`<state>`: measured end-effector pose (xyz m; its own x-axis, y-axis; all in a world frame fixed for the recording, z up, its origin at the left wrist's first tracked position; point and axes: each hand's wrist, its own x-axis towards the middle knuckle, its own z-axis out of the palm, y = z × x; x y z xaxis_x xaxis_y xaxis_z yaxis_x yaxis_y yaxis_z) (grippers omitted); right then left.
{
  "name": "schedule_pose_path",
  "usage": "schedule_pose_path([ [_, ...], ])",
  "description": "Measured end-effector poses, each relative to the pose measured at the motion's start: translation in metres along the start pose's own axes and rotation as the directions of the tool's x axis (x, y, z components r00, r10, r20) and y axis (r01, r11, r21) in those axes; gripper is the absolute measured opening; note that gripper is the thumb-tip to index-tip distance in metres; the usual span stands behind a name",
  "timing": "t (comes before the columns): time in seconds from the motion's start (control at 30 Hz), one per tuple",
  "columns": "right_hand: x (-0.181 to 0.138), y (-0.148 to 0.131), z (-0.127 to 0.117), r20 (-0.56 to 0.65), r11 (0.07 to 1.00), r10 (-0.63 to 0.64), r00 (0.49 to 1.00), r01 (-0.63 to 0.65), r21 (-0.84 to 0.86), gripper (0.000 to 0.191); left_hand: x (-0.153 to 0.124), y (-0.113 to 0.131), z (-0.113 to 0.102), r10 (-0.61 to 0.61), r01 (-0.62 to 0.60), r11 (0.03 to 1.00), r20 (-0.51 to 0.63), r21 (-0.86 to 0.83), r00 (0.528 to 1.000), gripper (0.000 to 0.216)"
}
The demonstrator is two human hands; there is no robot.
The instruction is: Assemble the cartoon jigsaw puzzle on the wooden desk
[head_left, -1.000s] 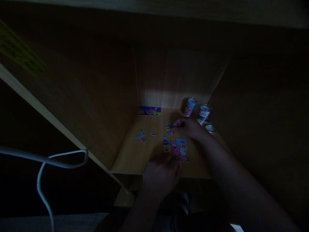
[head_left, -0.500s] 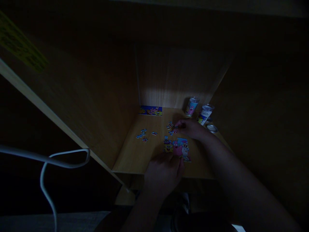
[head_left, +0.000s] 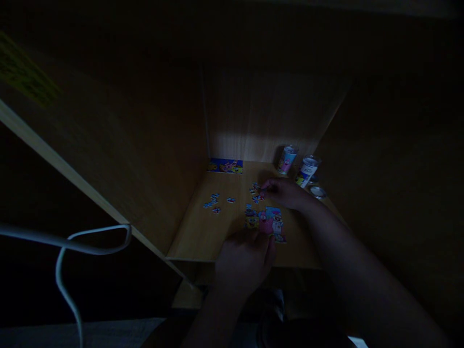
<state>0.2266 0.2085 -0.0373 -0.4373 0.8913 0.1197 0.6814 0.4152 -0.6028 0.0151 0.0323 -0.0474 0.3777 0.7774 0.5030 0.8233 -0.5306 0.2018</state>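
A partly joined cartoon jigsaw [head_left: 268, 221] lies near the front of a small wooden desk [head_left: 203, 232]. My left hand [head_left: 244, 261] rests curled at the puzzle's near edge, fingertips touching it. My right hand [head_left: 284, 191] reaches past the puzzle, fingers pinched at a small heap of loose pieces [head_left: 256, 192]. More loose pieces [head_left: 213, 202] lie scattered to the left. The scene is very dark.
A printed picture card [head_left: 225, 166] lies at the desk's back edge. Two small cartoon-printed cans [head_left: 287, 160] [head_left: 306, 171] and a round lid [head_left: 318, 192] stand at the back right. Wooden walls enclose the desk on both sides. A white cable [head_left: 72, 241] hangs at left.
Both hands have stayed almost still; the right hand's fingers shifted slightly among the loose pieces. The view has grown a little darker.
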Motion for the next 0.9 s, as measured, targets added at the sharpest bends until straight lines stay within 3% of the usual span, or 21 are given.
schedule_pose_path([
  [0.9, -0.0014, -0.0046, -0.0014, 0.017, 0.998, 0.005, 1.000, -0.004, -0.060, 0.017, -0.0002, 0.0006, 0.0005, -0.002, 0.002, 1.000, 0.023, -0.002, 1.000, 0.017],
])
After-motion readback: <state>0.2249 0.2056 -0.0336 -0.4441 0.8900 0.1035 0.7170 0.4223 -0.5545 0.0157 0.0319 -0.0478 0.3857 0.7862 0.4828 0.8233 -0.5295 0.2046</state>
